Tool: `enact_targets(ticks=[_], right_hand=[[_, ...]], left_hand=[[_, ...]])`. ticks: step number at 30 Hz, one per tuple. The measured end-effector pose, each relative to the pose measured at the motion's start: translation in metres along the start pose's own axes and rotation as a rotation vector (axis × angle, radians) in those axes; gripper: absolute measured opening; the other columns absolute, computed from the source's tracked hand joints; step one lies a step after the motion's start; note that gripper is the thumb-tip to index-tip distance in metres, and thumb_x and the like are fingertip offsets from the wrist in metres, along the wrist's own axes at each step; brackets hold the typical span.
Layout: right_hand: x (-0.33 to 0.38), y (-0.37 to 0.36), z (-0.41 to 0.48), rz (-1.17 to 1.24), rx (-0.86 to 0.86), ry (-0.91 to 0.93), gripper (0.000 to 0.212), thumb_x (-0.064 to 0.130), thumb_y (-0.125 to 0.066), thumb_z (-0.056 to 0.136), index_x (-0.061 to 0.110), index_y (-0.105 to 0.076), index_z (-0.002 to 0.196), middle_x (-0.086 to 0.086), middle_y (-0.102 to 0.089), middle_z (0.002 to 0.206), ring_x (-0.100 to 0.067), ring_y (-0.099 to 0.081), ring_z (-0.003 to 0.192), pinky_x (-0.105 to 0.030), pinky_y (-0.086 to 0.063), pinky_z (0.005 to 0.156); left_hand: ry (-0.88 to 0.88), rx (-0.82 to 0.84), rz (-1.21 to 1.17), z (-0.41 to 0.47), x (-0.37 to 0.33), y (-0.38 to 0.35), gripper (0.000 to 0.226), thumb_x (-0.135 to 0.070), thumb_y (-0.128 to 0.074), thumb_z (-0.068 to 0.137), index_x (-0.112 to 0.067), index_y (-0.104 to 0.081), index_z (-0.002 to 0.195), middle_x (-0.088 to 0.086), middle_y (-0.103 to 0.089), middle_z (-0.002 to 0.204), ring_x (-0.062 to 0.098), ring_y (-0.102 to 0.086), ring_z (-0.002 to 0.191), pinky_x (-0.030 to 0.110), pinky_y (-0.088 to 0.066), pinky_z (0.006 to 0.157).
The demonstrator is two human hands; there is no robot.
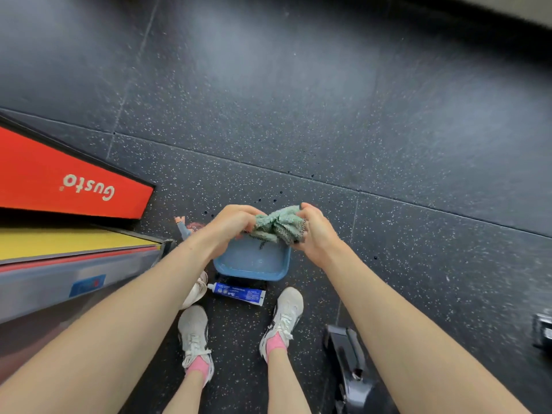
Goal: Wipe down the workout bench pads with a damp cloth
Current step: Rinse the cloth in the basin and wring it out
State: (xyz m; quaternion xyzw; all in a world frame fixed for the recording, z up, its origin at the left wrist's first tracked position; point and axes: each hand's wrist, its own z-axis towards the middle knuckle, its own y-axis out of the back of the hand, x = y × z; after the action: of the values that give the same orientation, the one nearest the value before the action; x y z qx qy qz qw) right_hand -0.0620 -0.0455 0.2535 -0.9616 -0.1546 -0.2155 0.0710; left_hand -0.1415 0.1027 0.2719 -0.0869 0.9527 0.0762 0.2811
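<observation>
Fingers (250, 215) of both hands are clamped round a bunched green cloth (277, 227). The left hand (233, 224) and right hand (315, 234) grip opposite ends at centre frame, directly above a blue basin (254, 277) on the floor. The twisted folds suggest wringing.

Risks from here:
- **Splashing:** if the hands drift past the rim, water would fall on the speckled floor (388, 144). Dark spots (274, 201) already show just above the basin. A wet patch so near the shoes (194, 333) could cause a slip.
- **Too much water:** a cloth wrung too little would likely leave streaks or pools on the pads.
- **Tipping:** a careless step forward could tip the basin or tread on the tube (237, 293) lying just below it.

Containers: the basin is shallow and rectangular. Its inside looks pale and glossy, probably holding a little water, though how much cannot be told. Nothing else lies in it. What the tube holds cannot be read.

Task surfaces: the red pad (59, 180) and the yellow pad (59, 242) sit at the left edge, well apart from the cloth.
</observation>
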Motion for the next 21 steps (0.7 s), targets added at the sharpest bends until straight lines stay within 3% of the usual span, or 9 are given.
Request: enact_targets(ticks=[2,4,7,10,13,14,17,18,21], right_hand=[[0.005,-0.001,-0.010,-0.003,0.083,-0.005,0.040,0.036,-0.064,0.087,0.021,-0.051,0.122,-0.006,-0.060,0.120,-0.021,-0.063,0.097,-0.032,-0.052,0.066],[0.006,-0.001,-0.017,-0.032,0.081,0.080,0.041,0.020,-0.071,0.085,0.015,-0.052,0.121,-0.008,-0.064,0.107,-0.020,-0.063,0.087,-0.030,-0.052,0.065],[0.012,0.007,-0.028,0.046,-0.125,0.095,0.017,-0.005,-0.060,0.087,0.010,-0.059,0.095,-0.007,-0.058,0.072,-0.013,-0.052,0.060,-0.022,-0.045,0.054],[0.017,0.027,-0.031,0.198,-0.271,0.000,0.011,-0.002,-0.055,0.090,0.008,-0.058,0.091,-0.009,-0.057,0.072,-0.015,-0.052,0.058,-0.021,-0.040,0.044],[0.018,0.038,-0.036,0.137,-0.301,-0.017,0.006,0.007,-0.067,0.085,0.012,-0.064,0.088,-0.006,-0.064,0.081,-0.018,-0.059,0.069,-0.034,-0.053,0.069],[0.018,0.040,-0.037,0.116,-0.306,-0.010,0.006,0.009,-0.070,0.083,0.012,-0.065,0.085,-0.005,-0.066,0.081,-0.019,-0.060,0.070,-0.037,-0.054,0.077],[0.019,0.045,-0.038,0.103,-0.338,0.049,0.011,0.011,-0.072,0.082,0.012,-0.062,0.076,-0.007,-0.067,0.086,-0.020,-0.057,0.076,-0.038,-0.048,0.081],[0.020,0.045,-0.039,0.107,-0.331,0.075,0.013,0.011,-0.072,0.082,0.013,-0.061,0.075,-0.005,-0.067,0.086,-0.020,-0.057,0.077,-0.036,-0.046,0.080],[0.023,0.046,-0.036,0.182,-0.199,0.117,0.013,0.022,-0.076,0.079,0.013,-0.070,0.088,-0.004,-0.072,0.095,-0.022,-0.064,0.092,-0.039,-0.048,0.090]], left_hand=[[-0.023,0.087,-0.100,-0.011,-0.013,-0.005,0.030,0.003,-0.051,0.079,-0.019,-0.071,0.084,0.000,-0.066,0.077,0.015,-0.055,0.074,0.027,-0.040,0.066],[-0.066,0.102,-0.098,-0.016,-0.020,-0.006,0.017,-0.003,-0.059,0.086,-0.016,-0.069,0.090,0.003,-0.067,0.083,0.017,-0.059,0.080,0.029,-0.044,0.075],[-0.105,-0.223,-0.081,-0.015,-0.027,0.001,0.007,-0.008,-0.059,0.089,-0.012,-0.064,0.093,0.006,-0.063,0.089,0.020,-0.055,0.085,0.029,-0.042,0.072],[-0.071,-0.367,-0.104,-0.021,-0.034,0.010,0.020,-0.025,-0.047,0.099,-0.014,-0.056,0.113,0.004,-0.052,0.109,0.021,-0.045,0.099,0.032,-0.035,0.083],[-0.061,-0.326,-0.132,-0.026,-0.043,0.012,0.040,-0.033,-0.036,0.103,-0.011,-0.047,0.134,0.005,-0.048,0.129,0.024,-0.043,0.118,0.038,-0.033,0.097],[-0.060,-0.328,-0.145,-0.025,-0.045,0.013,0.038,-0.034,-0.033,0.103,-0.013,-0.050,0.130,0.001,-0.049,0.123,0.024,-0.043,0.118,0.038,-0.033,0.098],[-0.081,-0.335,-0.104,-0.024,-0.049,0.017,0.030,-0.046,-0.035,0.100,-0.027,-0.046,0.080,-0.012,-0.040,0.081,0.011,-0.043,0.078,0.036,-0.033,0.074],[-0.096,-0.302,-0.080,-0.024,-0.050,0.018,0.034,-0.053,-0.041,0.096,-0.024,-0.048,0.080,-0.011,-0.043,0.082,0.008,-0.043,0.075,0.035,-0.034,0.072],[-0.161,-0.236,0.010,-0.022,-0.050,0.021,0.051,-0.050,-0.067,0.082,-0.012,-0.060,0.115,0.000,-0.060,0.116,0.018,-0.054,0.106,0.035,-0.040,0.090]])
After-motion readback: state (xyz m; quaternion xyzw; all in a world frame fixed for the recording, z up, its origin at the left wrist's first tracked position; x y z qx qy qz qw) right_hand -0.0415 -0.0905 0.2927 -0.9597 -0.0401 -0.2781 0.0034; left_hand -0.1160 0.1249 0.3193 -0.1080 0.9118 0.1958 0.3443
